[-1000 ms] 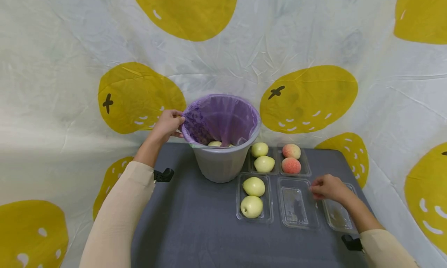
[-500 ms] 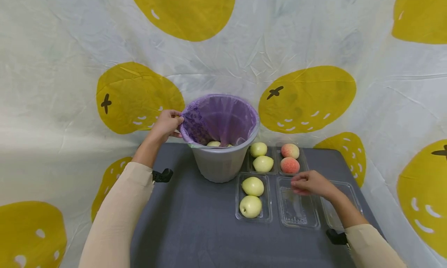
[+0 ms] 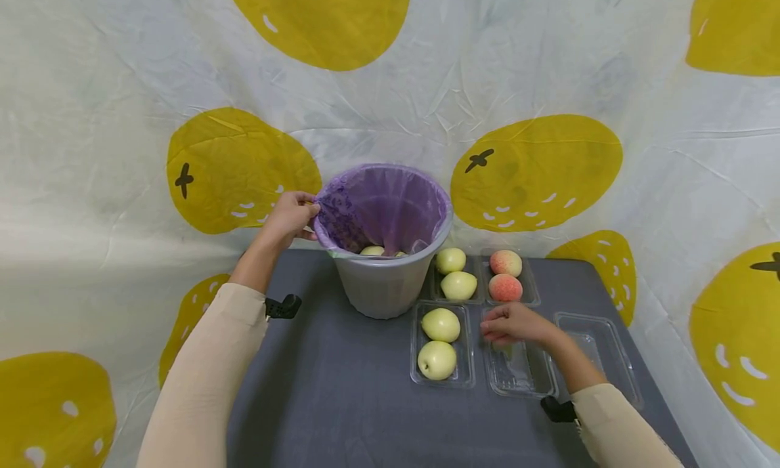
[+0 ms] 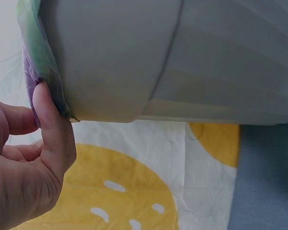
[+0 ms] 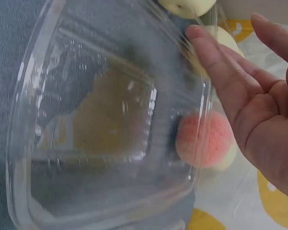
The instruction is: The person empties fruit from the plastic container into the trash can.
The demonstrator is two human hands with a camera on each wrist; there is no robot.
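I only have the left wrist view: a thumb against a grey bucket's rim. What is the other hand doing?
Observer: The right hand hovers with straight fingers over an empty clear tray; it holds nothing.
Operator: Anything in the bucket?
Observer: The bucket has a purple liner, and pale green fruit lies at the bottom.
Operator: Any fruit left outside?
Observer: Yes: two green fruits in the near tray, two more in a tray behind it, and two peaches in the tray beside that.
Operator: How is the left hand on the rim?
Observer: The left hand pinches the liner's edge at the rim.
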